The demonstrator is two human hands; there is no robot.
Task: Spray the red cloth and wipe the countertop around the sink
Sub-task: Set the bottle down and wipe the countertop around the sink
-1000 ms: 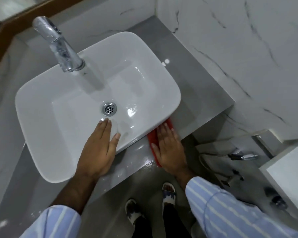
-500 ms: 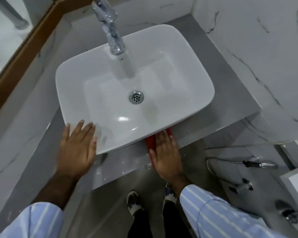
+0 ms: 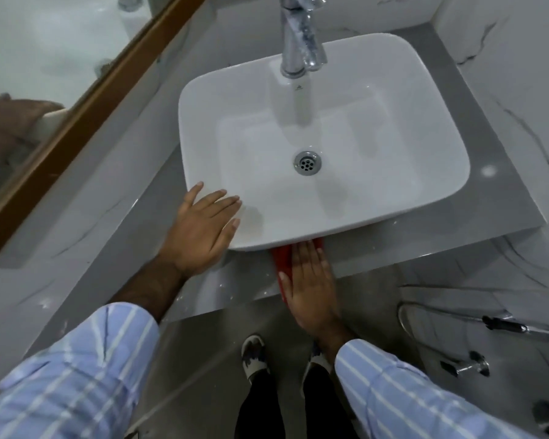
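Note:
A white rectangular sink (image 3: 393, 74) sits on the grey countertop (image 3: 501, 172). The red cloth (image 3: 281, 259) lies on the narrow front strip of countertop, tucked against the sink's front edge. My right hand (image 3: 311, 286) lies flat on the cloth, fingers together, pressing it down; most of the cloth is hidden under the hand. My left hand (image 3: 203, 232) rests flat with spread fingers on the sink's front-left corner and holds nothing. No spray bottle is in view.
A chrome tap (image 3: 300, 36) rises behind the sink. A wood-framed mirror (image 3: 86, 99) runs along the left wall. Marble walls close in the right side. Below the counter are my feet (image 3: 255, 354) on a grey floor and a hose sprayer (image 3: 504, 326).
The view has swung left, bringing the mirror in. My left hand slid from inside the bowl to the sink's front-left corner. My right hand stays on the cloth at the front edge.

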